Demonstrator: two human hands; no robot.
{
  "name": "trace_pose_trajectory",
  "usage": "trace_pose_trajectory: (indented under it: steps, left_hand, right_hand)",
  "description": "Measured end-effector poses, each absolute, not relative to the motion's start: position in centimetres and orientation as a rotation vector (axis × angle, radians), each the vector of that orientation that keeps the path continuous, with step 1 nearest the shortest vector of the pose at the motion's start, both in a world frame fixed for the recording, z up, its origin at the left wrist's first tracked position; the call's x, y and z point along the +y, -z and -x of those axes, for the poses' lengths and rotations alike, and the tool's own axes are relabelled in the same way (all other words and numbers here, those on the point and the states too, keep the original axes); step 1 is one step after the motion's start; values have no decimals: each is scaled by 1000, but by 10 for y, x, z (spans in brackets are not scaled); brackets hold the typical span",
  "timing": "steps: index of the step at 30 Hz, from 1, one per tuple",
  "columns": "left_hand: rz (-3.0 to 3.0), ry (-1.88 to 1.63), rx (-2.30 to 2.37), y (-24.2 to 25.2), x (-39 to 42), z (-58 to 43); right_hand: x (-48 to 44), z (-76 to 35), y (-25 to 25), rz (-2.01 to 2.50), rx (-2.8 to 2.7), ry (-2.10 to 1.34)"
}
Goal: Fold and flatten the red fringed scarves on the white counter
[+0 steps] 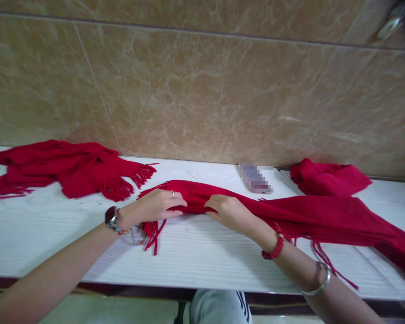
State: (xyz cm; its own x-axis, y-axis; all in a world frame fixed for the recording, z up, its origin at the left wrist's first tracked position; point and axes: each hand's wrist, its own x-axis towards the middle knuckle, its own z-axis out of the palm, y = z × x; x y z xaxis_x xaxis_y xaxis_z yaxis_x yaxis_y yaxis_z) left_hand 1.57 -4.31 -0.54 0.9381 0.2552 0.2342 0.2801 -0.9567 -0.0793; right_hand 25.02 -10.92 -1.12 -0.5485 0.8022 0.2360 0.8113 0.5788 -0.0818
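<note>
The pale worktop [189, 256] gives the cloth a flat bed, so the layers are best smoothed down against it rather than lifted. Across its middle and right lies the long red scarf [310, 218], gathered narrow towards its left end, where even tension along the length should stop the strip twisting. The rumpled red scarf [64, 168] to the left and the folded red cloth [327, 177] behind are best left clear of the work. The left hand [165, 202] and right hand [227, 211] are apart from each other, each pinching the strip's near edge between thumb and fingers; matching pressure would align the layers. The phone [254, 179] sits just behind. Smallest, the loose fringe [151, 231] under the left wrist wants combing straight.
</note>
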Motion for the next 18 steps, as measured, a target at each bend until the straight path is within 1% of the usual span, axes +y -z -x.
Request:
trace_pose_trajectory:
  steps: [3, 10, 13, 18]
  left_hand:
    - [2924, 240, -335, 5, -46, -14]
    - [2800, 343, -542, 11, -55, -23]
    - [2768, 288, -721, 7, -57, -26]
    - [2740, 247, -1173, 0, -55, -22]
  right_hand:
    - [-110, -250, 10, 1301, -2577, 123]
    - [-109, -251, 13, 1219, -2570, 210]
    - [-109, -251, 13, 1199, -2560, 209]
    - [-108, -252, 14, 1217, -2535, 210]
